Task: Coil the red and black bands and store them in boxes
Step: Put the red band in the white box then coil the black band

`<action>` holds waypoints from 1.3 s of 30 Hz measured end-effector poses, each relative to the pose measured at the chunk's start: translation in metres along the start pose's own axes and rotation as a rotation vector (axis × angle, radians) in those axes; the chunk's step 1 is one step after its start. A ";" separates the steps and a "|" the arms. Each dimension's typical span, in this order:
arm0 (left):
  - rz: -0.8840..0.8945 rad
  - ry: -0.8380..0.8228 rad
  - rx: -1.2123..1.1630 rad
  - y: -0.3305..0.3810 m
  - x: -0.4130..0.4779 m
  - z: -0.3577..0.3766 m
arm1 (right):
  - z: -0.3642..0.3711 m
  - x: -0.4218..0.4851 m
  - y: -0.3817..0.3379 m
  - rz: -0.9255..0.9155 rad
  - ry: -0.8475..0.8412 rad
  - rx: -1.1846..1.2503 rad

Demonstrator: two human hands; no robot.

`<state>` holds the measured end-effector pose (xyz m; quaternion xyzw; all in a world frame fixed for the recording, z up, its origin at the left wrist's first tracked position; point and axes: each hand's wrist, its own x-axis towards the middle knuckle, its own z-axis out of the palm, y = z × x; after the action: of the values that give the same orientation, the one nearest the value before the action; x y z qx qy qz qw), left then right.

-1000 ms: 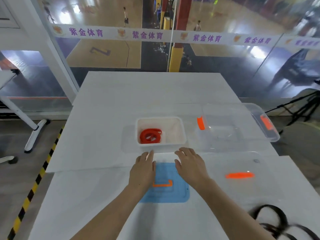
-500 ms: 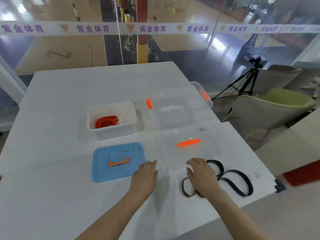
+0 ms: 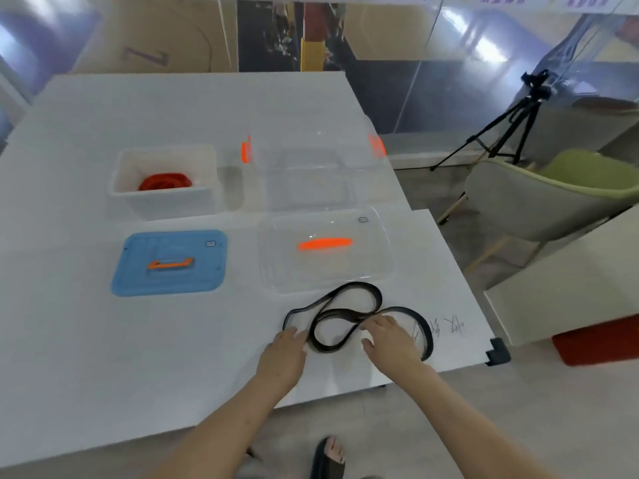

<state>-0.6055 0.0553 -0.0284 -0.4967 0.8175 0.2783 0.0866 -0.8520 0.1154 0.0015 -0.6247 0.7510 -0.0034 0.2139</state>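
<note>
Your black band (image 3: 378,297), a flat, rubbery-looking strap, lies uncoiled in floppy overlapping loops on the smooth white table (image 3: 103,340), near its front right corner and just in front of the clear lid (image 3: 366,267) with the orange handle. Your hands are apart with fingers extended, gripping nothing: the left hand (image 3: 285,354) touches the band's left loop, and the right hand (image 3: 390,340) rests on the spot where the loops cross. The red band (image 3: 165,181) sits coiled inside the opaque white rectangular box (image 3: 166,202), behind the matte blue lid (image 3: 173,281).
</note>
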 end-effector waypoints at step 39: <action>0.140 0.442 -0.733 0.035 -0.039 -0.163 | -0.092 0.024 -0.101 -0.342 0.152 0.502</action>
<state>-0.5945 0.0094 0.1363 -0.4857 0.6951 0.4423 -0.2920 -0.7908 0.0467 0.1051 -0.6674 0.6247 -0.2715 0.3009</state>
